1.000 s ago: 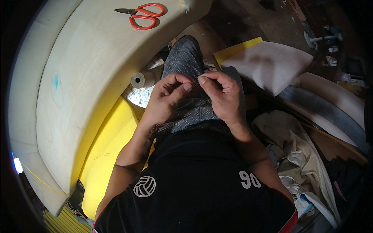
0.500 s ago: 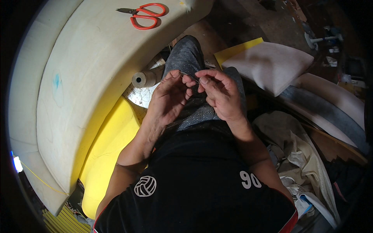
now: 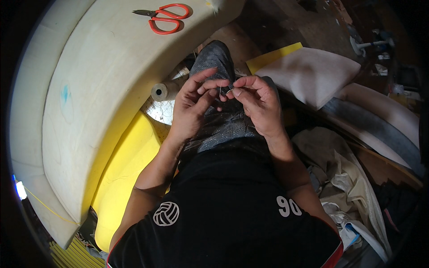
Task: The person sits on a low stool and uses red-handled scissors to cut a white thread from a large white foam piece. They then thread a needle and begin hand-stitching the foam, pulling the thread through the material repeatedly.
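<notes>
While you sit with your knee drawn up, the biggest thing beside you is the pale foam slab (image 3: 103, 89) curving along your left, with a yellow foam sheet (image 3: 129, 174) tucked under its inner edge. Nothing around you works as a real container; the slab simply carries a pair of orange-handled scissors (image 3: 163, 18) on its far end, lying flat and well apart from your hands. To your right a white cushion (image 3: 308, 73) rests on a second yellow sheet (image 3: 272, 57), and crumpled cloth (image 3: 344, 178) is heaped near your right elbow. A cardboard spool (image 3: 163, 90) lies on its side between the slab and your grey trouser leg (image 3: 214, 58).

Your left hand (image 3: 192, 107) has its fingers loosely spread, with thumb and forefinger tips meeting your right hand over the knee. Your right hand (image 3: 259, 102) has thumb and forefinger pressed together, pinching something small and dark (image 3: 230, 87), too tiny to name. A thin pale thread (image 3: 220, 91) hangs down between the two hands, just above the trouser leg.
</notes>
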### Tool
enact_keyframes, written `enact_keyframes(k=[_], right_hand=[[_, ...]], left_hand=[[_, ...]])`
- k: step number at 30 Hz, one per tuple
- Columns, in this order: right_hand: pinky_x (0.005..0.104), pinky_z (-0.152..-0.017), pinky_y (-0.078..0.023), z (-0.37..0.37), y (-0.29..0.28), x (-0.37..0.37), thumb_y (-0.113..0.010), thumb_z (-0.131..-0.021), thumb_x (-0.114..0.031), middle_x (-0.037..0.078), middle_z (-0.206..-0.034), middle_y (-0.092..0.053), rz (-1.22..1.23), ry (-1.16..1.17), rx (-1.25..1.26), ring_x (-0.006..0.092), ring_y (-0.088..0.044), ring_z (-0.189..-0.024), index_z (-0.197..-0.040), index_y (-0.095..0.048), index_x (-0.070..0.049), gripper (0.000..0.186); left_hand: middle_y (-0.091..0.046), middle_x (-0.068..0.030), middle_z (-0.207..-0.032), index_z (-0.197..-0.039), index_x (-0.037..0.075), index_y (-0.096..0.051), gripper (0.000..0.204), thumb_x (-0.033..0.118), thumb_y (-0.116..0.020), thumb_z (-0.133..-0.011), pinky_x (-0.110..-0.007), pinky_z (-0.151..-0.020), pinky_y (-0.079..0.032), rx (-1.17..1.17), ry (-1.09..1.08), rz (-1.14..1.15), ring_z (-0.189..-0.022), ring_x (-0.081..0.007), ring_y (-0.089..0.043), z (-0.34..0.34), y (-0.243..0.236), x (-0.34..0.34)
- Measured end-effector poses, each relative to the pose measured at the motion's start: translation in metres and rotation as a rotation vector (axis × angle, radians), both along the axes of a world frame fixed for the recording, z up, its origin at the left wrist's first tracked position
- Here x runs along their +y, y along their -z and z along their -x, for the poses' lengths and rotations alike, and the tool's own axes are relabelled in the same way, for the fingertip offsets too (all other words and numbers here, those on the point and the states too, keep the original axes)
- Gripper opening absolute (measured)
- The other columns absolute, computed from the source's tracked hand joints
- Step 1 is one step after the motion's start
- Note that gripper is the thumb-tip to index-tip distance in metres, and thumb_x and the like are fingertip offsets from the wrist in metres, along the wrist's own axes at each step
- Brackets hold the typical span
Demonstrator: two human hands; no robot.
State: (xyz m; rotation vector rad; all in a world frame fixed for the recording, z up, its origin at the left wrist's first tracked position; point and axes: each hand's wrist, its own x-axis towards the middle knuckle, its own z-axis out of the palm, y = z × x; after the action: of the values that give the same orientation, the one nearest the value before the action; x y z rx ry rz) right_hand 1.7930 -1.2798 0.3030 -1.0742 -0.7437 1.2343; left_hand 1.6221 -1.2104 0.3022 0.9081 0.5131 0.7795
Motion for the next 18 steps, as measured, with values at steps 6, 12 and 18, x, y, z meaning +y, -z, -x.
enact_keyframes(k=[6, 12, 18], right_hand=[[0.0308, -0.076, -0.054, 0.000, -0.018, -0.002, -0.062, -0.090, -0.001, 0.014, -0.095, -0.070, -0.037, -0.042, -0.579, 0.0198, -0.070, -0.090, -0.102, -0.056, 0.001, 0.014], [0.0339, -0.074, -0.053, 0.000, -0.022, -0.005, -0.062, -0.090, -0.003, 0.016, -0.094, -0.070, -0.052, -0.046, -0.712, 0.0257, -0.071, -0.091, -0.103, -0.056, -0.001, 0.014], [0.0339, -0.071, -0.053, -0.010, -0.027, -0.001, -0.066, -0.088, -0.007, 0.015, -0.089, -0.070, -0.026, -0.121, -0.778, 0.0255, -0.070, -0.084, -0.101, -0.060, -0.003, 0.015]], left_hand=[[-0.061, -0.0103, -0.127, -0.140, 0.000, -0.043, 0.053, -0.011, -0.055, -0.089, -0.031, -0.091, -0.052, 0.258, 0.029, -0.266, -0.109, -0.0174, -0.061, -0.003, -0.007, -0.005], [-0.066, -0.0086, -0.118, -0.134, 0.001, -0.052, 0.050, -0.009, -0.063, -0.085, -0.030, -0.088, -0.053, 0.536, 0.083, -0.552, -0.105, -0.0171, -0.066, -0.004, -0.024, -0.001], [-0.071, -0.0065, -0.093, -0.132, 0.003, -0.053, 0.050, -0.006, -0.066, -0.085, -0.027, -0.074, -0.054, 0.541, 0.210, -0.528, -0.083, -0.0141, -0.068, 0.000, -0.024, 0.007]])
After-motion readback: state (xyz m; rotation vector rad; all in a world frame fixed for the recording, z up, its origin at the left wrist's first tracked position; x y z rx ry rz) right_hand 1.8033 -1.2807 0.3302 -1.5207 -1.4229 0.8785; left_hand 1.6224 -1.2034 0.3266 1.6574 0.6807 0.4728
